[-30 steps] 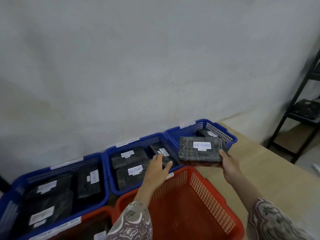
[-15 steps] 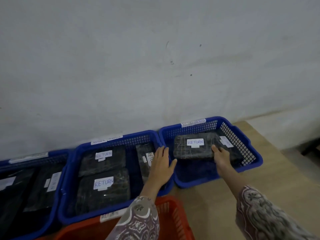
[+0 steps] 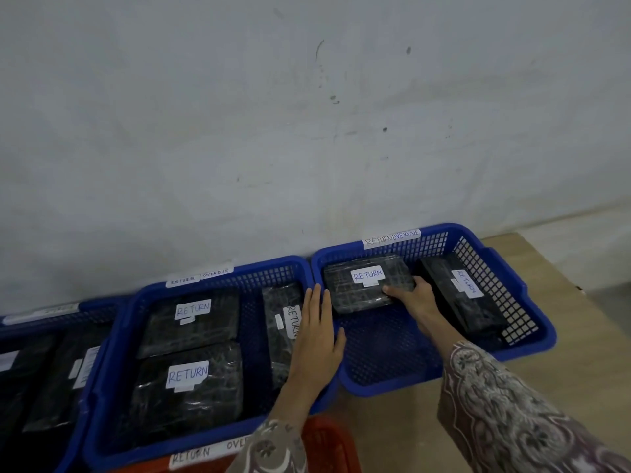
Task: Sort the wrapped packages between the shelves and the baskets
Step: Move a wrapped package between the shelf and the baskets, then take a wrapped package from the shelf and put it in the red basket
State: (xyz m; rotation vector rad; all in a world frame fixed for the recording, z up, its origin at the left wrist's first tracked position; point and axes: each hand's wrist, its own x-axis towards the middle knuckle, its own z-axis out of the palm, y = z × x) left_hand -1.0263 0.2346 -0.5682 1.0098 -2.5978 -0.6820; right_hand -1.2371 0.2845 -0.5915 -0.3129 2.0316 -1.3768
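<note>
Where package (image 3: 367, 283) hung before, now down in right basket (image 3: 532, 339); right hand (image 3: 418, 297) grips it, left hand (image 3: 319, 331) flat.

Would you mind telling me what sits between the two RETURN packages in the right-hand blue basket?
In the head view, only the right hand lies between the flat package it touches and the tilted package by the basket's right wall.

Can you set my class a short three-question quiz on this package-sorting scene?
1. True or false: the right hand touches a package marked RETURN.
2. How many packages lie in the rightmost blue basket?
3. Where does the left hand rest? A) on the rims where two blue baskets meet B) on the wall C) in the red basket

Key: 1 true; 2 two; 3 A
</note>
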